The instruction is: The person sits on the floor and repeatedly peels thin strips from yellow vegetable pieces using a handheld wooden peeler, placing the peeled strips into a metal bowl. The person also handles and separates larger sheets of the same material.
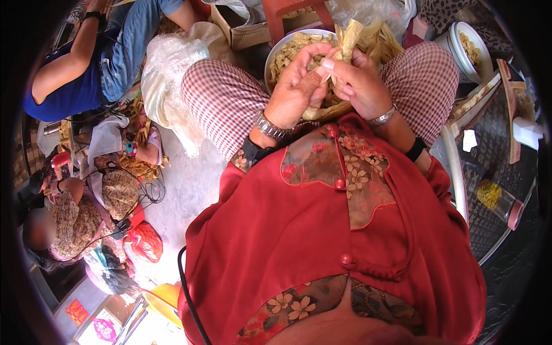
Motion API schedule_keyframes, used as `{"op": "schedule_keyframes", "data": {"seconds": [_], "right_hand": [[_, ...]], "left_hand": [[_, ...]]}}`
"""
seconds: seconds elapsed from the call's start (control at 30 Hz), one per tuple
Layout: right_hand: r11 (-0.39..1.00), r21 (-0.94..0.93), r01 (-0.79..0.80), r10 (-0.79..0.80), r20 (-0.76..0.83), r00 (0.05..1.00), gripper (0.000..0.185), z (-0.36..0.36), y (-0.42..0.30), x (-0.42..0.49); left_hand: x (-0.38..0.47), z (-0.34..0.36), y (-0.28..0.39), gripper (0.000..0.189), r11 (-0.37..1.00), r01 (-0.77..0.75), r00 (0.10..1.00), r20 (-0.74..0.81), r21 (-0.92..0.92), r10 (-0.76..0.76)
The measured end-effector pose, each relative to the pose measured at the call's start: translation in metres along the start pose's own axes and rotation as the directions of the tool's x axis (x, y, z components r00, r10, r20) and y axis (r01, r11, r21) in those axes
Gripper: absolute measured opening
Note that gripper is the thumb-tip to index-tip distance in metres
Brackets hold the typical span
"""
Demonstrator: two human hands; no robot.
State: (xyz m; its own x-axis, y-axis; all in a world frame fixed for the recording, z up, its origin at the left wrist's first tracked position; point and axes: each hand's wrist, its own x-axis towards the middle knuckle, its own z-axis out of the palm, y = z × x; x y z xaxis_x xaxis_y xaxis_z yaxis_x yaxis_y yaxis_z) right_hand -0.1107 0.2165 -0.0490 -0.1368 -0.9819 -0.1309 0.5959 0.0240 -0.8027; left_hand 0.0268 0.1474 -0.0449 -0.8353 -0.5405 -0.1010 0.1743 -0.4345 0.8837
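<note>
My left hand (295, 84) and my right hand (362, 84) meet over my lap. Between their fingertips they pinch a folded strip of pale dried leaf (351, 36), whose flared end points up and away from me. The lower end of the strip is partly covered by my fingers. Beneath and beyond the hands sits a round white-rimmed basin (272, 54), with many small folded leaf pieces (297, 45) in it. Loose long dried leaves (381, 39) lie at its right side, behind my right hand.
A red wooden stool (274, 19) and a cardboard box (241, 32) stand beyond the basin. A white woven plastic sack (172, 73) lies left of my knee. At right is a white bucket (457, 51) holding leaf pieces. Two other people sit to the left.
</note>
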Motion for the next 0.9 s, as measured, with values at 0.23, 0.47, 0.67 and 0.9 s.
{"op": "schedule_keyframes", "data": {"seconds": [0.23, 0.47, 0.67, 0.9], "right_hand": [[0.994, -0.075, 0.074, -0.084, -0.139, 0.987, 0.021, 0.000, 0.003, -0.002], [0.985, -0.146, 0.095, -0.112, -0.114, 0.987, 0.022, 0.001, -0.001, 0.003], [0.969, -0.229, 0.088, -0.087, 0.011, 0.996, 0.041, -0.009, 0.004, 0.007], [0.860, -0.481, 0.171, -0.059, 0.239, 0.969, 0.046, -0.005, 0.010, 0.010]], "left_hand": [[-0.002, 0.002, -0.004, 0.039, 0.998, -0.016, 0.998, 0.055, 0.059, 0.013], [-0.002, 0.000, -0.007, 0.038, 0.999, -0.039, 0.998, 0.043, 0.029, 0.038], [0.006, -0.002, 0.006, 0.033, 0.965, -0.261, 0.963, -0.066, 0.000, 0.261], [0.006, -0.014, 0.017, 0.029, 0.950, -0.308, 0.945, -0.130, -0.051, 0.299]]}}
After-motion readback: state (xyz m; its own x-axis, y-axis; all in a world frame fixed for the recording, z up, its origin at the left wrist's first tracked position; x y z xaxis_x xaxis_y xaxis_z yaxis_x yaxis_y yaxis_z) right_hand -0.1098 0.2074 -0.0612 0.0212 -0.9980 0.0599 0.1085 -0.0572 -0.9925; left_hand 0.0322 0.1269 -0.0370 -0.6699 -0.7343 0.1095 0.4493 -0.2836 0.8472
